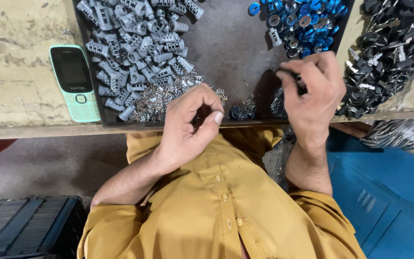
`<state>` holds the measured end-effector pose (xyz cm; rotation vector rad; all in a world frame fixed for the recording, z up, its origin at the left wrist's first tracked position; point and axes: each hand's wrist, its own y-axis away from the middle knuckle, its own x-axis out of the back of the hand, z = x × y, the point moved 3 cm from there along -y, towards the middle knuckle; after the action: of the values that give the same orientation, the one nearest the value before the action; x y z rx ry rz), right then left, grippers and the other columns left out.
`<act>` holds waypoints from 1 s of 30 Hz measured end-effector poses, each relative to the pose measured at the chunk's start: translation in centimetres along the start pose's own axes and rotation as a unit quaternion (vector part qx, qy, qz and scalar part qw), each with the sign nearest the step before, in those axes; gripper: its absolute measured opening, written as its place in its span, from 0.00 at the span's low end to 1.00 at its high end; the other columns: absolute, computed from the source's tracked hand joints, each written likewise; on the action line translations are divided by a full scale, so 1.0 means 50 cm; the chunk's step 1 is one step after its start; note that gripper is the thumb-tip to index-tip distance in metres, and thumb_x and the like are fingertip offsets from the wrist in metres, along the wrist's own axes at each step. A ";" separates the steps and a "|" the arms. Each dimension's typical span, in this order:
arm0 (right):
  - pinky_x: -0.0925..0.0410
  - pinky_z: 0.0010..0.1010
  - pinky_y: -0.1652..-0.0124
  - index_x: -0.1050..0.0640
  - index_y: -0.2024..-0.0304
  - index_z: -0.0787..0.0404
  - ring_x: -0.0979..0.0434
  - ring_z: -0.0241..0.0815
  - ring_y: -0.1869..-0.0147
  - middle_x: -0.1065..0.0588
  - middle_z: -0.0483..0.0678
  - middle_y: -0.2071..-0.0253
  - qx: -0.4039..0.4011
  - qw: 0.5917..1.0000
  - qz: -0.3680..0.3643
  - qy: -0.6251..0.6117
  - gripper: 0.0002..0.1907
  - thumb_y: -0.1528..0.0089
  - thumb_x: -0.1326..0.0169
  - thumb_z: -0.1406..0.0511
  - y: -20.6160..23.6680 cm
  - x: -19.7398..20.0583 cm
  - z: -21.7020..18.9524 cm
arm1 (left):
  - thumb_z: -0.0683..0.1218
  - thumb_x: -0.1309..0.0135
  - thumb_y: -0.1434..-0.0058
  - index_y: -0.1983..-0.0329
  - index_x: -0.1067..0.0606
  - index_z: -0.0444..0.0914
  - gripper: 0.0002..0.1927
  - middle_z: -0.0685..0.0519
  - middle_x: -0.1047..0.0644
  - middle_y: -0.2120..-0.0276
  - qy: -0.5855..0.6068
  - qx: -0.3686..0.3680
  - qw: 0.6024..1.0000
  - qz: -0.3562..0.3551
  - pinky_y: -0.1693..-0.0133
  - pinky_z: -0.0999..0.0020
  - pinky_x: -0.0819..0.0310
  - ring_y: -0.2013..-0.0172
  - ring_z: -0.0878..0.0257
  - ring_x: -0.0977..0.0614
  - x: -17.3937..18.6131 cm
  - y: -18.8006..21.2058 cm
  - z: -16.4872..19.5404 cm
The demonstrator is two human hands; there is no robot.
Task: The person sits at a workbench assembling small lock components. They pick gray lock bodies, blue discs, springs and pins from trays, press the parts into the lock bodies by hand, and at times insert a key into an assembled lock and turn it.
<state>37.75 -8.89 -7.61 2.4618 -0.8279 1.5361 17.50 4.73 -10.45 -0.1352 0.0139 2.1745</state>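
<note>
Dark flat metal tray (231, 52) on a worn pale tabletop (15, 81), holding sorted small parts.

Left hand (192, 122): over the tray's near edge, fingers curled in, thumb tip pressed to the index finger in a narrow pinch; whether anything sits in the pinch cannot be told.

Right hand (312, 91): at the tray's near right part, fingers bent down and closed narrowly over a small heap of thin silvery wire springs (278, 103); what it holds cannot be made out.

Tray contents: large pile of grey ribbed metal cylinders (135, 43), upper left; scatter of tiny shiny flat metal pieces (161, 98) just below that pile, beside the left hand; small dark clump of fine metal bits (243, 111) between the two hands; heap of blue ring-shaped caps (303, 21), upper right.

Off tray: mint-green push-button phone (75, 81) lying flat on the tabletop, just left of the tray; mass of black-headed keys (389, 52) to the right.

Below: mustard-yellow buttoned shirt (221, 201); black ribbed plastic crate (27, 225) on the floor, lower left.
</note>
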 end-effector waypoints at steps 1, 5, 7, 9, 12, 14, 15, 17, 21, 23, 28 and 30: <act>0.32 0.29 0.61 0.18 0.56 0.64 0.24 0.44 0.58 0.28 0.51 0.59 -0.016 1.000 0.001 0.006 0.11 0.38 0.33 0.78 -0.002 0.003 0.006 | 0.36 0.48 0.35 0.62 0.32 0.36 0.05 0.54 0.29 0.66 0.003 -0.006 1.000 0.003 0.65 0.73 0.33 0.69 0.68 0.27 0.002 0.000 -0.001; 0.33 0.32 0.60 0.18 0.56 0.63 0.26 0.45 0.58 0.29 0.49 0.60 -0.005 0.999 -0.003 0.036 0.10 0.38 0.32 0.76 -0.011 0.001 0.015 | 0.37 0.48 0.37 0.63 0.33 0.36 0.05 0.54 0.30 0.67 0.010 -0.015 1.000 0.009 0.67 0.72 0.35 0.71 0.67 0.29 0.005 0.000 -0.007; 0.34 0.34 0.57 0.18 0.57 0.62 0.26 0.48 0.57 0.29 0.49 0.60 0.020 0.998 -0.001 0.068 0.10 0.39 0.31 0.75 -0.015 -0.004 0.012 | 0.37 0.48 0.37 0.62 0.33 0.36 0.05 0.54 0.30 0.67 0.009 -0.020 1.000 0.004 0.68 0.73 0.36 0.71 0.67 0.29 0.005 0.000 -0.009; 0.35 0.35 0.56 0.17 0.57 0.60 0.27 0.48 0.57 0.29 0.48 0.60 0.031 0.996 0.000 0.084 0.10 0.39 0.31 0.73 -0.020 -0.005 0.012 | 0.38 0.47 0.37 0.63 0.33 0.36 0.06 0.54 0.30 0.67 0.011 -0.018 1.000 0.001 0.68 0.73 0.36 0.71 0.68 0.30 0.003 0.000 -0.010; 0.38 0.35 0.57 0.17 0.58 0.58 0.27 0.46 0.58 0.29 0.45 0.61 0.041 0.995 -0.003 0.090 0.08 0.37 0.31 0.72 -0.031 -0.006 0.016 | 0.38 0.47 0.37 0.64 0.33 0.36 0.06 0.54 0.30 0.67 0.015 -0.017 1.000 -0.001 0.69 0.72 0.38 0.71 0.67 0.31 0.005 0.000 -0.011; 0.40 0.36 0.57 0.18 0.59 0.58 0.28 0.45 0.59 0.28 0.44 0.62 0.053 0.994 -0.011 0.096 0.07 0.38 0.31 0.71 -0.041 -0.008 0.018 | 0.38 0.47 0.37 0.63 0.33 0.36 0.06 0.54 0.30 0.67 0.010 -0.027 1.000 0.001 0.71 0.74 0.38 0.71 0.67 0.31 0.007 0.001 -0.007; 0.41 0.36 0.57 0.18 0.60 0.58 0.28 0.44 0.60 0.29 0.43 0.63 0.056 0.993 -0.016 0.099 0.07 0.38 0.31 0.70 -0.047 -0.011 0.018 | 0.38 0.47 0.37 0.63 0.33 0.36 0.06 0.54 0.30 0.67 0.010 -0.030 0.999 0.000 0.71 0.73 0.38 0.70 0.67 0.30 0.008 0.000 -0.006; 0.42 0.38 0.56 0.18 0.63 0.58 0.30 0.45 0.61 0.29 0.43 0.64 0.050 0.993 -0.032 0.102 0.06 0.38 0.32 0.70 -0.058 -0.018 0.016 | 0.38 0.47 0.37 0.63 0.33 0.36 0.06 0.54 0.29 0.67 0.010 -0.038 0.999 0.000 0.70 0.73 0.37 0.70 0.67 0.30 0.007 -0.001 -0.002; 0.40 0.36 0.59 0.21 0.63 0.62 0.31 0.44 0.63 0.30 0.47 0.63 0.033 0.997 -0.015 0.063 0.07 0.36 0.33 0.71 -0.066 -0.008 -0.012 | 0.38 0.46 0.39 0.64 0.32 0.36 0.06 0.54 0.29 0.68 -0.010 -0.023 1.000 -0.001 0.68 0.71 0.36 0.70 0.67 0.29 0.005 -0.002 0.002; 0.39 0.31 0.62 0.23 0.60 0.65 0.30 0.42 0.63 0.30 0.51 0.61 -0.006 1.000 -0.014 -0.007 0.06 0.33 0.37 0.73 -0.051 0.005 -0.035 | 0.38 0.45 0.40 0.64 0.31 0.37 0.06 0.55 0.30 0.69 -0.018 -0.013 1.000 -0.006 0.68 0.72 0.36 0.70 0.68 0.29 0.002 -0.001 0.002; 0.31 0.24 0.60 0.26 0.58 0.66 0.25 0.37 0.60 0.26 0.52 0.55 -0.037 0.934 -0.077 -0.346 0.07 0.30 0.46 0.67 0.031 -0.012 -0.106 | 0.39 0.45 0.33 0.61 0.30 0.36 0.05 0.60 0.32 0.67 0.131 0.083 0.987 -0.049 0.63 0.76 0.35 0.66 0.73 0.32 -0.023 0.007 -0.012; 0.31 0.21 0.62 0.26 0.58 0.66 0.25 0.35 0.62 0.24 0.52 0.56 -0.047 0.916 -0.069 -0.393 0.10 0.28 0.46 0.64 0.050 -0.024 -0.107 | 0.40 0.46 0.30 0.59 0.30 0.35 0.04 0.61 0.33 0.67 0.189 0.113 0.974 -0.051 0.62 0.77 0.37 0.65 0.75 0.34 -0.038 0.010 -0.019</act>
<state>31.81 -8.51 -6.53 2.9784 -0.7514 0.3957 18.26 2.85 -11.21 -0.4071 0.4597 1.9985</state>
